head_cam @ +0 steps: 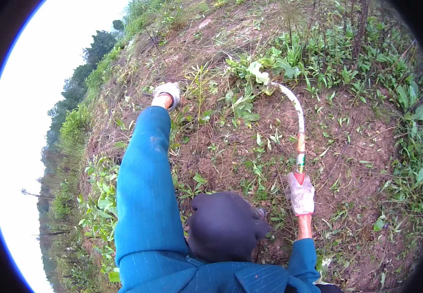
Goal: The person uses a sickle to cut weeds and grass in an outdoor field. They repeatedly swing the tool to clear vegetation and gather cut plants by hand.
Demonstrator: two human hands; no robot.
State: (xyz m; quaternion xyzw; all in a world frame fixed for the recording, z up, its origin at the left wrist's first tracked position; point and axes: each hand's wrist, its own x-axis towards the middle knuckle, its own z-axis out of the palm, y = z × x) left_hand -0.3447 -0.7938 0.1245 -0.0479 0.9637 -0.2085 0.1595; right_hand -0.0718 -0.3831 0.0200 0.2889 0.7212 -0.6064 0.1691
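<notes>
My right hand (301,193), in a whitish work glove with a red cuff edge, is closed on the handle of a sickle (300,113). Its long curved blade arcs up and to the left, the tip among broad green leaves (287,69). A pale leaf (258,72) lies at the blade's tip. My left hand (168,94), gloved too, is stretched forward at the upper left, low over cut stems and weeds. Its fingers are mostly hidden, so its grip cannot be told. A thin leafy plant (199,91) stands just right of it.
Reddish soil (358,146) with scattered cut leaves slopes before me. Dense green weeds (413,172) grow along the right side, with thin woody stems (360,29) at the upper right. A leafy shrub (103,205) stands left of my left arm; trees (68,88) are farther off.
</notes>
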